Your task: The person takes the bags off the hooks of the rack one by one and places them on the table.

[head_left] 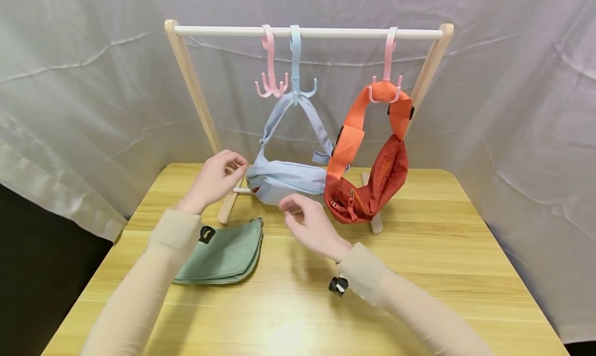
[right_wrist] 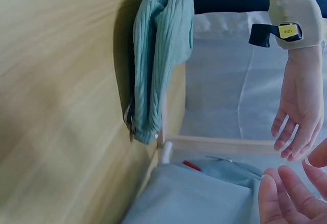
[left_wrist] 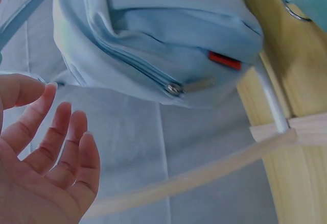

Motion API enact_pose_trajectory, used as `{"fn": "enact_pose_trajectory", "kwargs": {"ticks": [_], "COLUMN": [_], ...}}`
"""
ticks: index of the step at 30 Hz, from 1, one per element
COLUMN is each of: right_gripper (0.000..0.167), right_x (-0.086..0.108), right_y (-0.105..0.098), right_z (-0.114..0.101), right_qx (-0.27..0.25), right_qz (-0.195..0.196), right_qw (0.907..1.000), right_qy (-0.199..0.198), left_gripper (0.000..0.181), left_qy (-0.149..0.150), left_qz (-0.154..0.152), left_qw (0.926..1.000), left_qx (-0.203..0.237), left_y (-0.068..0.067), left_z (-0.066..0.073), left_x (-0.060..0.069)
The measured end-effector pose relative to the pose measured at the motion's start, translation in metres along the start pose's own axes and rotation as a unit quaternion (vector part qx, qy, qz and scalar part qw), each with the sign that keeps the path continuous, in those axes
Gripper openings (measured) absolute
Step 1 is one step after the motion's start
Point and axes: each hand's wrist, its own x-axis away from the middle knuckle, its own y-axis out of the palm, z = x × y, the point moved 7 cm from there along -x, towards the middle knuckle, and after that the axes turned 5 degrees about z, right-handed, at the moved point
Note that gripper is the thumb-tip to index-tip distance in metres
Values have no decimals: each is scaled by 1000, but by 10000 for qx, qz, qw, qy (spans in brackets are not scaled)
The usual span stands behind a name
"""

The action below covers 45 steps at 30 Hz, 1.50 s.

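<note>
A light blue waist bag (head_left: 293, 177) hangs by its strap from the blue hook (head_left: 295, 66) on the rack. My left hand (head_left: 216, 177) is beside the bag's left end, fingers loosely bent around nothing. In the left wrist view, the bag's zipper pull (left_wrist: 174, 89) and a small red tag (left_wrist: 225, 60) show above the left hand (left_wrist: 56, 157). Just in front of the bag's lower right part is my right hand (head_left: 312, 224), relaxed and holding nothing. An orange-red waist bag (head_left: 368, 175) hangs from the right pink hook (head_left: 387, 61).
A folded green bag (head_left: 228, 255) lies on the wooden table (head_left: 302, 304), near the left forearm. Another pink hook (head_left: 271, 66) hangs bare on the white rod (head_left: 344, 33). The rack's wooden side posts (head_left: 197, 87) stand toward the back of the table, before a grey curtain.
</note>
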Motion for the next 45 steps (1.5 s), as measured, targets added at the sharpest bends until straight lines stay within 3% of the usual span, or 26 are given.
{"fn": "enact_pose_trajectory", "kwargs": {"ticks": [9, 20, 29, 36, 41, 45], "right_gripper": [24, 26, 28, 29, 31, 32], "right_x": [1, 3, 5, 2, -8, -18], "right_y": [-23, -52, -77, -86, -83, -78], "right_z": [-15, -20, -26, -30, -34, -39], "right_qx": [184, 74, 7, 21, -128, -367], "right_qz": [343, 856, 1360, 1644, 1581, 1521], "right_qw": [9967, 9907, 9736, 9691, 9726, 9755], "right_qy": [-717, -1052, -1831, -1840, -1697, -1545], "left_gripper": [16, 12, 10, 11, 13, 16], "left_qy": [272, 708, 917, 941, 1005, 1041], "left_qz": [247, 703, 1046, 1444, 1929, 2108], "left_qw": [9989, 9938, 9871, 9814, 9732, 9698], "left_qx": [286, 498, 795, 845, 743, 654], "left_y": [6, 13, 18, 20, 18, 19], "left_z": [24, 50, 69, 76, 79, 81], "left_x": [-7, -12, -18, -24, -28, -31]}}
